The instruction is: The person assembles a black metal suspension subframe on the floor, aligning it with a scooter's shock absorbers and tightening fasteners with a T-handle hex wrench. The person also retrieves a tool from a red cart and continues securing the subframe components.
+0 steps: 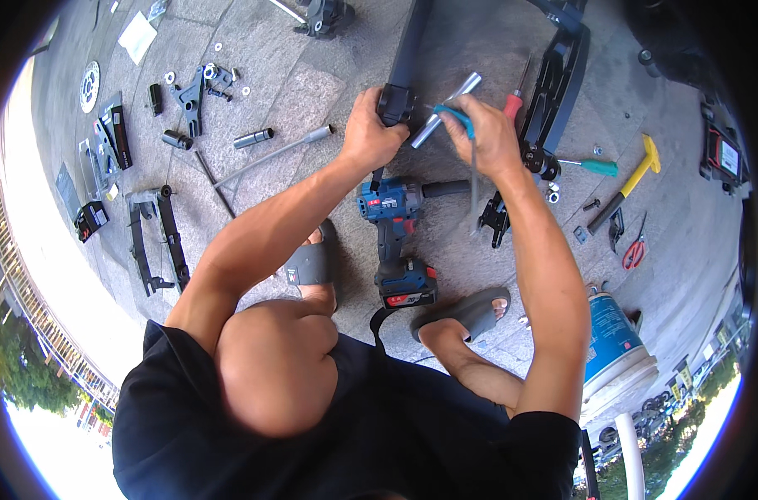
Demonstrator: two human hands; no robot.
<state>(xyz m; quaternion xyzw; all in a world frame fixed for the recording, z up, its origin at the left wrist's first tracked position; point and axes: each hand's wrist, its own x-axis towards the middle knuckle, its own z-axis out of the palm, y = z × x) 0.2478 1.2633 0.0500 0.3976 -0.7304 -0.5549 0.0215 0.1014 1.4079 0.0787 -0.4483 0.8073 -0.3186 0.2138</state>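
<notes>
My left hand [372,133] is closed round the block-like end of a long black metal bar [408,58]. My right hand [489,137] grips an L-shaped hex key [465,123] with a teal sleeve at its bend. The key's short arm points at the bar's end; whether it sits in a bolt is too small to tell. Its long grey arm hangs down, blurred. Beneath it, a silver tubular socket wrench [429,132] lies slanted on the paving. A blue cordless impact wrench [391,204] rests below my left hand, battery towards me.
Right of my right hand lie a black folding frame [554,92], a red-handled screwdriver [513,105], a green-handled screwdriver [600,167], a yellow hammer [640,171] and red-handled scissors [635,253]. A blue-and-white bucket [616,333] stands nearer. Leftward are sockets, brackets [191,100] and a cross-shaped wrench [266,156].
</notes>
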